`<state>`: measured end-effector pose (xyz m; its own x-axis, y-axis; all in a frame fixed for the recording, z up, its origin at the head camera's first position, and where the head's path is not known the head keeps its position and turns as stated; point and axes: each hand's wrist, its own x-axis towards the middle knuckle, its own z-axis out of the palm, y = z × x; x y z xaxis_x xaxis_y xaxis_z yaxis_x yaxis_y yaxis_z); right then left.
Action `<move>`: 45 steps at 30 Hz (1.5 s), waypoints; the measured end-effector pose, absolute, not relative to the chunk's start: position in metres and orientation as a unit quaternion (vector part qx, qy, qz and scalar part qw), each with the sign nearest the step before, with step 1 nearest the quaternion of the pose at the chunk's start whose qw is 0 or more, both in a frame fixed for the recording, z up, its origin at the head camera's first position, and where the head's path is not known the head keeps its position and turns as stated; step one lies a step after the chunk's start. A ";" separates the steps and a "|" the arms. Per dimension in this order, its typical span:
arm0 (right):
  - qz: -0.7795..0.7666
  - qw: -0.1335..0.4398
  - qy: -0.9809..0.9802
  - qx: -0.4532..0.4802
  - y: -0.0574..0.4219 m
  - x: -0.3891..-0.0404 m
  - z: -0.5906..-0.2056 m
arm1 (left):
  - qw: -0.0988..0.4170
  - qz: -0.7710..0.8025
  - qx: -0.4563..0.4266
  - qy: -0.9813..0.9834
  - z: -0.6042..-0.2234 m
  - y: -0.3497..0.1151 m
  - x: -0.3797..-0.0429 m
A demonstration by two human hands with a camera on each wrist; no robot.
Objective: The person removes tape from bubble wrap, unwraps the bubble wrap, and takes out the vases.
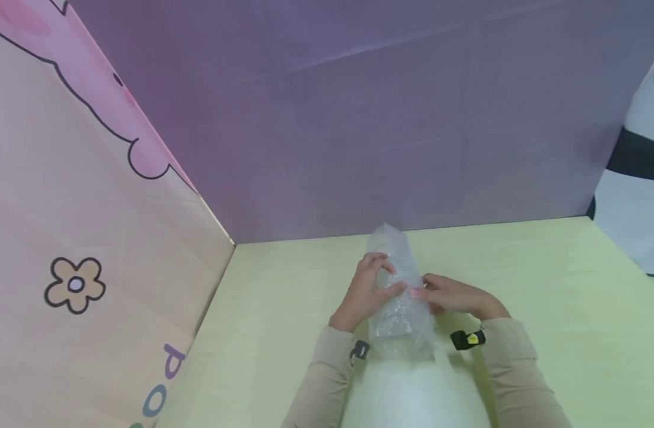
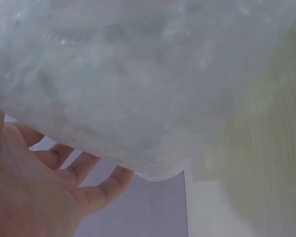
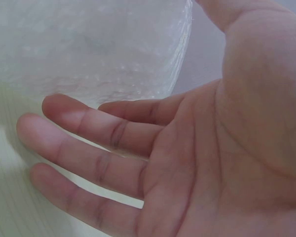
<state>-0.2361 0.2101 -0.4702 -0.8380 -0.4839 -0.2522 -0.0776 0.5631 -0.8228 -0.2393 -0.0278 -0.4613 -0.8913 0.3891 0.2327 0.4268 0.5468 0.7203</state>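
Note:
A long piece of clear bubble wrap (image 1: 398, 318) stands over the table in front of me, tall and narrow in the head view. Whether anything is inside it is hard to tell. My left hand (image 1: 363, 292) holds its left side, with the thumb on the near face and the fingers bent around the edge. From the right, my right hand (image 1: 457, 295) grips the opposite edge between thumb and fingers. In the right wrist view the lower fingers (image 3: 84, 160) lie beneath the wrap (image 3: 89, 49). The left wrist view shows the wrap (image 2: 138, 89) covering most of the frame above the fingers.
The pale yellow-green table (image 1: 284, 309) spreads around both arms. A purple panel (image 1: 359, 131) rises along its far edge. At the left stands a pink printed panel (image 1: 91, 208) with a flower and letters, and a white and black printed panel (image 1: 637, 196) at the right.

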 end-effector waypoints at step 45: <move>-0.445 0.242 0.846 -0.167 0.210 -0.236 -0.468 | 0.028 -0.424 -0.258 -0.868 -0.461 -0.034 -0.241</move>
